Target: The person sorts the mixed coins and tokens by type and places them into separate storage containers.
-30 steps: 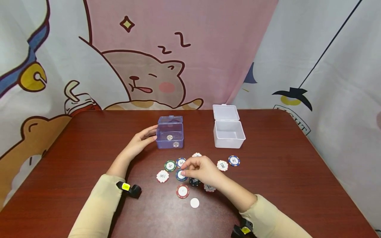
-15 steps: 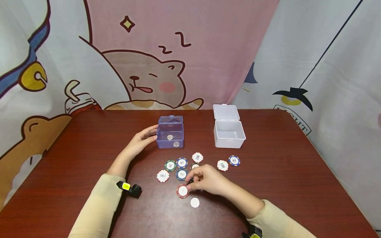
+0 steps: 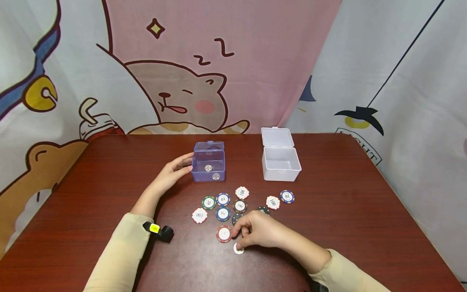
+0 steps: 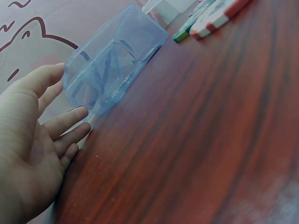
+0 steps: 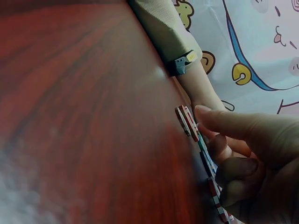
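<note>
My left hand rests against the left side of an open, see-through blue-violet plastic box. In the left wrist view, the thumb and fingertips of that hand meet the end of the box. Two silvery coins show in the box. Low over the table, my right hand has its thumb tip on a small pale disc, partly covered. Its index fingertip is beside a red-rimmed poker chip. The right wrist view shows this hand with nothing plainly pinched.
An open white plastic box stands at the back right, its lid tilted back. Several poker chips lie between the hands and boxes, among them a green one, a blue one and a white one. A printed curtain hangs behind the table.
My right hand has moved toward me and slightly right, from above the blue chips, past the red chip, to the pale disc. My left hand and both boxes have stayed in place.
</note>
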### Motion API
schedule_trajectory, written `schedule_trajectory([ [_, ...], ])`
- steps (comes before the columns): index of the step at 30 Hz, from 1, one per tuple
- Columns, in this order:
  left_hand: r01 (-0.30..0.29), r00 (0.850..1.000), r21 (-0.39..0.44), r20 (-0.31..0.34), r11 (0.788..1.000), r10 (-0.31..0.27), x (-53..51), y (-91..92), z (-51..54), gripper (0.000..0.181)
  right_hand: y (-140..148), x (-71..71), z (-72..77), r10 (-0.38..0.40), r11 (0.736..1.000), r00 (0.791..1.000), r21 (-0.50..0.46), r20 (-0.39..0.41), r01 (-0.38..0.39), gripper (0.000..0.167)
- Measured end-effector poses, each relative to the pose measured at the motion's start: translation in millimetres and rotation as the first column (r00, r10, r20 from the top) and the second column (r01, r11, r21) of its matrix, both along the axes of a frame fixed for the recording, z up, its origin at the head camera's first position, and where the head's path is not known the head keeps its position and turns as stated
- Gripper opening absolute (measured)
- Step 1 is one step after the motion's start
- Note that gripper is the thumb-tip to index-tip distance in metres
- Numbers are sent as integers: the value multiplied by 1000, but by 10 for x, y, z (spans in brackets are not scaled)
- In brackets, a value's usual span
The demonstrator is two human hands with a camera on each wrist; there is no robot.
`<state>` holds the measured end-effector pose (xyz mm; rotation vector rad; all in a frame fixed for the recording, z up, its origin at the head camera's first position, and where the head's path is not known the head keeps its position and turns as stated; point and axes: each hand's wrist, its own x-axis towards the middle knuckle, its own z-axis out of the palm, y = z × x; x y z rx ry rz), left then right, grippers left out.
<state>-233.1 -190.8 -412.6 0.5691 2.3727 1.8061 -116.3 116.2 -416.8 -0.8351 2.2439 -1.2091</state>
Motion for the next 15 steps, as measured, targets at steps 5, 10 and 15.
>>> schedule_trajectory([
  [5,-2,1000,0,1,1000,2,9,3,7,51,15,21,-12,25,999,999,32,-36,-24,20],
  [10,-1,1000,-2,0,1000,1,7,2,8,51,19,36,3,47,997,997,71,-57,-43,22],
  [15,-5,1000,-11,3,1000,5,17,0,18,52,17,41,13,68,994,994,96,-83,-60,23],
])
